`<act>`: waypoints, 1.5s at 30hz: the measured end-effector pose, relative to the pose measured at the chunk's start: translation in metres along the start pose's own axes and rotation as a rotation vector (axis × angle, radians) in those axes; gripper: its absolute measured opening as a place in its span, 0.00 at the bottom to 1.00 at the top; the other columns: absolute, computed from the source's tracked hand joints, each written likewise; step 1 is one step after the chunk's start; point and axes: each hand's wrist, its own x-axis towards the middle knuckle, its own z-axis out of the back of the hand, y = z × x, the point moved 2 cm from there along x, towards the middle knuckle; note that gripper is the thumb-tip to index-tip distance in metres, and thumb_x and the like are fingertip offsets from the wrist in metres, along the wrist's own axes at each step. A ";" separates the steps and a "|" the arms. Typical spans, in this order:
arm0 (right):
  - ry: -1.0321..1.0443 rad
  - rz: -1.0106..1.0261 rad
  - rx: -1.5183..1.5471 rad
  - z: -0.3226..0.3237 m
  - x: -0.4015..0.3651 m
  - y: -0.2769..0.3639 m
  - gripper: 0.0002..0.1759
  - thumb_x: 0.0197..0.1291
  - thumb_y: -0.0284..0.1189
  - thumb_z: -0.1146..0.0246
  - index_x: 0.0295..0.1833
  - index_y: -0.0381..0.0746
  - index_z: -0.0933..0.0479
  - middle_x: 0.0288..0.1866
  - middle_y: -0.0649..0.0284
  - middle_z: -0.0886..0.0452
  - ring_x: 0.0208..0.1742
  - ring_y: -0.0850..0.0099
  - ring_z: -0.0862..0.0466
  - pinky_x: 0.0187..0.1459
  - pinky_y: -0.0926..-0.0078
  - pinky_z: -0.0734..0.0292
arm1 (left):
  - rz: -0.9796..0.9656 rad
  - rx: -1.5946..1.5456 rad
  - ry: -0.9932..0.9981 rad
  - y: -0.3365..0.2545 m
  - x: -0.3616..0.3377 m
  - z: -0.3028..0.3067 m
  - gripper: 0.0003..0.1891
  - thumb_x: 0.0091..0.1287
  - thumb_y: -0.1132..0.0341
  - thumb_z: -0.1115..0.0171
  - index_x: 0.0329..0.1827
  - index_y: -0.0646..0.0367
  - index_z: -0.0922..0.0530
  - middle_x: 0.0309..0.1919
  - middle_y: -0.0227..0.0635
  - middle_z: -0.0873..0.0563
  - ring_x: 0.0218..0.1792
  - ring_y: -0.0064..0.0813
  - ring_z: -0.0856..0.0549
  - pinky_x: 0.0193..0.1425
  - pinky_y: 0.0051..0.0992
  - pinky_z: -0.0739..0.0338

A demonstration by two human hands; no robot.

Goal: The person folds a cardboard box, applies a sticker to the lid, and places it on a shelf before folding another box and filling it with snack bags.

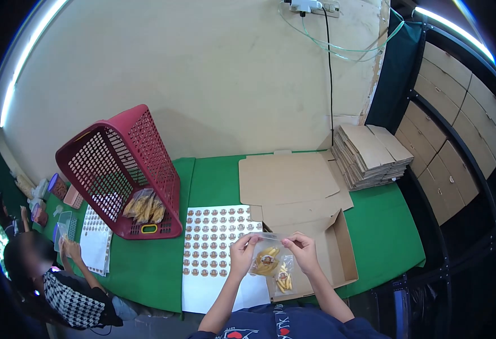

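A clear plastic bag of yellowish-brown snack pieces, with a round sticker on its front, hangs between my hands. My left hand pinches its top left corner, and my right hand pinches the top right. Beneath and just right of it, a second stickered snack bag lies in the open cardboard box. A white sheet of round stickers is spread to the left of my left hand. Part of the box's near left side is hidden behind my hands and the bag.
A tilted red plastic basket holds several snack bags. Folded cardboard boxes are stacked at the back right of the green table. At left, another person holds a bag near a second sticker sheet.
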 end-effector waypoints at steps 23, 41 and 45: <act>0.108 -0.094 0.169 -0.029 0.003 -0.013 0.05 0.53 0.23 0.37 0.35 0.33 0.22 0.31 0.64 0.19 0.30 0.82 0.24 0.32 0.88 0.32 | -0.003 -0.074 0.007 0.008 -0.002 -0.008 0.10 0.60 0.66 0.39 0.38 0.64 0.20 0.27 0.30 0.18 0.28 0.15 0.21 0.33 0.15 0.27; -0.023 -0.041 0.027 -0.009 0.004 0.005 0.08 0.57 0.27 0.40 0.32 0.31 0.22 0.29 0.65 0.21 0.34 0.80 0.23 0.38 0.83 0.30 | 0.021 0.058 -0.007 0.009 0.008 0.004 0.11 0.63 0.63 0.43 0.41 0.62 0.21 0.29 0.27 0.16 0.19 0.11 0.29 0.23 0.15 0.34; -0.257 -0.067 0.061 -0.012 0.002 0.001 0.09 0.57 0.27 0.41 0.33 0.31 0.23 0.28 0.66 0.22 0.34 0.80 0.23 0.37 0.84 0.30 | -0.296 0.332 -0.154 0.013 -0.003 -0.021 0.25 0.58 0.60 0.38 0.55 0.63 0.30 0.48 0.40 0.23 0.44 0.28 0.22 0.46 0.26 0.27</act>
